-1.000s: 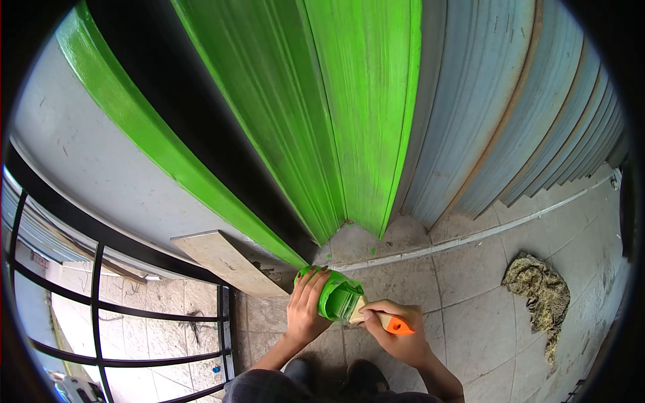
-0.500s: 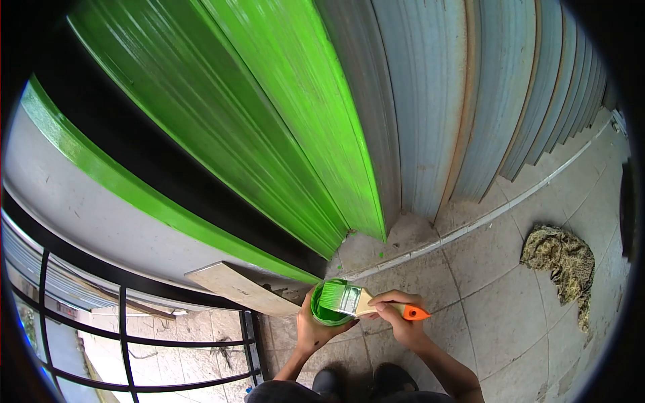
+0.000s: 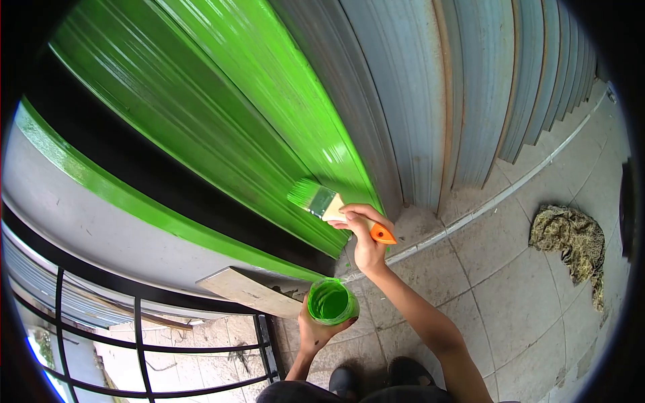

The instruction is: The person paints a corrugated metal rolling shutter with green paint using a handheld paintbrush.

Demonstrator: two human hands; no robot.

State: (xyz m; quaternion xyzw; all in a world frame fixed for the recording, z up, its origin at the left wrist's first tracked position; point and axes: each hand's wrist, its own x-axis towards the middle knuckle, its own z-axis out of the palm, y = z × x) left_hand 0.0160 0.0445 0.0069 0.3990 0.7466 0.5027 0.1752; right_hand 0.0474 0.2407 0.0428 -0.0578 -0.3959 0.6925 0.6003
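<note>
The right hand was closed around the orange-tipped wooden handle of a flat paintbrush, its green-loaded bristles laid against the lower part of the ribbed metal shutter — right where wet bright green met bare grey panels. The left hand cupped a small round pot of green paint from beneath, fingers wrapped up its side, holding it low over the tiled floor, near a pale wooden board that leaned at the shutter's foot.

The step in hand seemed to be laying paint on the last green rib near its bottom edge. The next move likely called for a steady stroke along the rib, keeping the bristles off the floor tiles — though whether the brush tip was actually touching the metal was hard to tell through the warped lens. A crumpled mottled rag lay well apart to the right, and black iron railings stood at lower left.
</note>
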